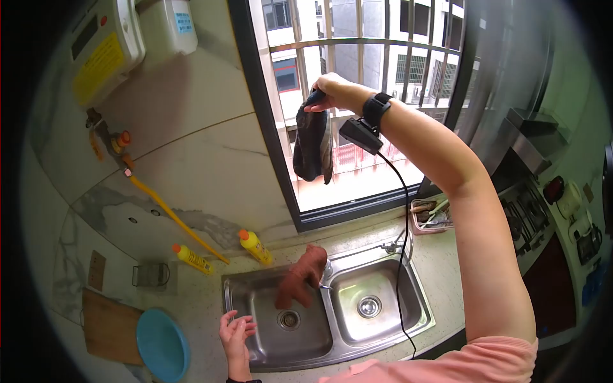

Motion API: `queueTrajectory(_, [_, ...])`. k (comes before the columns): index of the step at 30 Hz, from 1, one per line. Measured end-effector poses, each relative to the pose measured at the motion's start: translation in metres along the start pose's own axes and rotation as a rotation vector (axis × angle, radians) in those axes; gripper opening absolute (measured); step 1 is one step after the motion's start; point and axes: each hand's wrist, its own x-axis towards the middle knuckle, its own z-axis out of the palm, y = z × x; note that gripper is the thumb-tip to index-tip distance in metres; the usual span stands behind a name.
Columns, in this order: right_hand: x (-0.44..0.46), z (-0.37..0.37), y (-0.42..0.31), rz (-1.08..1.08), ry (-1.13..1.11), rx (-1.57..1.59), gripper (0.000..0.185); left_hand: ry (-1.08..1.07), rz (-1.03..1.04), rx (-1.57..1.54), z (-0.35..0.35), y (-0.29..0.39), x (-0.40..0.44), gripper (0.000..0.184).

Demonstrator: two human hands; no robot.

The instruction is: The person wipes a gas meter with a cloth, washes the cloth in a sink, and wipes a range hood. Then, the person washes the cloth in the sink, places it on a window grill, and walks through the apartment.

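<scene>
My right hand [327,91] is raised in front of the window, its fingers pinched on the top of a dark cloth [311,143] that hangs down folded. A black strap with a small device [361,135] sits on that wrist, and a cable runs down from it. Low at the left front of the double sink [338,332], my left hand [236,332] has its fingers apart and holds nothing. A reddish-brown cloth [302,274] is draped at the back of the left basin, hiding most of the faucet there.
Two yellow bottles [255,246] with orange caps stand behind the sink. A blue basin [163,345] and a wooden board [105,325] are at the left. Right of the sink are a utensil basket [431,217] and a gas stove [527,210]. Metal bars [364,41] cross the window.
</scene>
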Motion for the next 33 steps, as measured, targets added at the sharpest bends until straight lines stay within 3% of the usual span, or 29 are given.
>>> queueTrajectory(2, [0.032, 0.004, 0.009, 0.020, 0.011, -0.019, 0.021, 0.059, -0.017, 0.026, -0.009, -0.007, 0.004, 0.030])
queueTrajectory(4, [0.110, -0.021, 0.039, -0.418, -0.191, -0.462, 0.020, 0.101, -0.039, 0.037, -0.014, -0.010, 0.009, 0.030])
queueTrajectory(5, [0.137, -0.026, 0.049, -0.483, -0.220, -0.482, 0.021, 0.116, -0.053, 0.035, -0.016, -0.010, 0.010, 0.031])
queueTrajectory(8, [0.212, -0.020, 0.060, -0.365, -0.200, -0.268, 0.025, 0.165, -0.129, -0.009, -0.010, 0.007, 0.009, 0.032])
queueTrajectory(9, [0.169, 0.004, 0.040, -0.168, -0.158, 0.050, 0.033, 0.181, -0.162, -0.029, -0.008, 0.011, 0.009, 0.032])
queueTrajectory(10, [0.152, 0.015, 0.033, -0.098, -0.178, -0.013, 0.033, 0.155, -0.166, -0.011, -0.008, 0.010, 0.013, 0.035])
queueTrajectory(12, [0.187, 0.017, 0.054, -0.005, 0.016, -0.103, 0.031, 0.177, -0.180, -0.001, -0.009, 0.004, 0.020, 0.035])
queueTrajectory(13, [0.210, 0.011, 0.072, -0.059, -0.024, -0.105, 0.030, 0.192, -0.183, 0.002, -0.009, 0.001, 0.023, 0.035])
queueTrajectory(16, [0.312, -0.040, 0.155, -0.510, -0.371, 0.007, 0.028, 0.199, -0.210, -0.005, -0.011, -0.008, 0.030, 0.035])
queueTrajectory(18, [0.291, -0.038, 0.158, -0.455, -0.345, 0.023, 0.032, 0.186, -0.221, -0.018, -0.009, -0.010, 0.032, 0.036])
queueTrajectory(22, [0.210, -0.005, 0.145, -0.211, 0.079, -0.220, 0.044, 0.142, -0.255, 0.002, 0.002, -0.004, 0.039, 0.038])
queueTrajectory(26, [0.128, -0.026, 0.147, -0.190, 0.009, -0.090, 0.046, 0.116, -0.218, 0.027, 0.001, -0.019, 0.045, 0.041])
queueTrajectory(29, [0.043, -0.052, 0.140, -0.221, -0.048, -0.126, 0.036, 0.046, -0.206, 0.053, 0.015, -0.011, 0.040, 0.040])
queueTrajectory(33, [-0.065, -0.100, 0.126, -0.116, 0.089, -0.142, 0.027, -0.046, -0.228, 0.037, 0.020, -0.014, 0.031, 0.036])
